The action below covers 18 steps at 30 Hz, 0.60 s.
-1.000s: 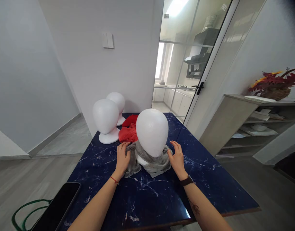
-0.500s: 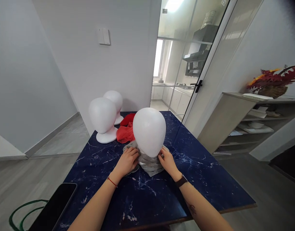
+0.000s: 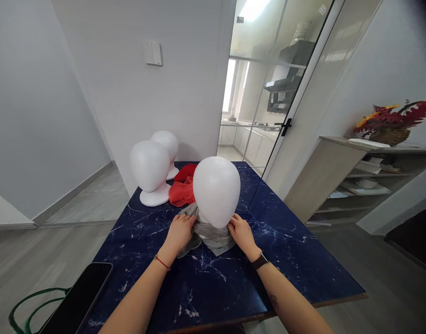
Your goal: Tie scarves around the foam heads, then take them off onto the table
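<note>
A white foam mannequin head stands near the middle of the dark blue marble table. A grey scarf is bunched round its neck. My left hand grips the scarf on the left side, fingers curled into the cloth. My right hand pinches the scarf on the right side, close under the head. Both forearms reach in from the near edge.
Two more white foam heads stand at the table's far left, with a red cloth beside them. A black phone lies at the near left corner. A glass door and a shelf unit are to the right.
Both hands moved inward from the sides of the scarf and closed on it under the head. The cloth is gathered tighter round the neck.
</note>
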Motion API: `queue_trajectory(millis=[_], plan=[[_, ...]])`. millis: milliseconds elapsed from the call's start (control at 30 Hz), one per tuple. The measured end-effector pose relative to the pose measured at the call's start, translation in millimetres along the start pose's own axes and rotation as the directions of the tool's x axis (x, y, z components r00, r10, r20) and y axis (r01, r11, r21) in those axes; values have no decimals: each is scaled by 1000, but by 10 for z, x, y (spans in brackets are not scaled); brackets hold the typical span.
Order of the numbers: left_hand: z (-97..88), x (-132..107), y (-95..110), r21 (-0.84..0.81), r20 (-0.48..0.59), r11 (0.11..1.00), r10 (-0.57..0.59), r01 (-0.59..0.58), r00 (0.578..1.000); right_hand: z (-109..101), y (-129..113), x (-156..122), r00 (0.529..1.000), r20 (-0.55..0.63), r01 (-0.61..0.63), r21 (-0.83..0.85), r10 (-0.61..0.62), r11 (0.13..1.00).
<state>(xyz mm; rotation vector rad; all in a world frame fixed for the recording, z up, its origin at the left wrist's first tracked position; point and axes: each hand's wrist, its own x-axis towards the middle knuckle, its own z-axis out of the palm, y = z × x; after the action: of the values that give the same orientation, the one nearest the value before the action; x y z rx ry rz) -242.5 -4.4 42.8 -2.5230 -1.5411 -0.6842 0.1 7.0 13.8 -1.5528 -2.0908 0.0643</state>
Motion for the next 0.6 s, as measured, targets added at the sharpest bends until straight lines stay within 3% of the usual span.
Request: queue_trajectory(millis=[233, 333, 467, 600], plan=[[-191, 20, 7, -25, -24, 1000, 7, -7, 1000, -4, 46, 10, 999, -13, -51, -32, 51, 998], [-306, 11, 94, -46, 81, 990, 138, -134, 987, -60, 104, 24, 997, -46, -70, -74, 66, 995], [-365, -49, 346, -209, 179, 929, 344, -306, 922, -67, 209, 24, 992, -57, -116, -45, 114, 992], [-280, -123, 539, -224, 224, 908, 402, -354, 888, -21, 218, -1, 996, -1, -89, -26, 89, 996]])
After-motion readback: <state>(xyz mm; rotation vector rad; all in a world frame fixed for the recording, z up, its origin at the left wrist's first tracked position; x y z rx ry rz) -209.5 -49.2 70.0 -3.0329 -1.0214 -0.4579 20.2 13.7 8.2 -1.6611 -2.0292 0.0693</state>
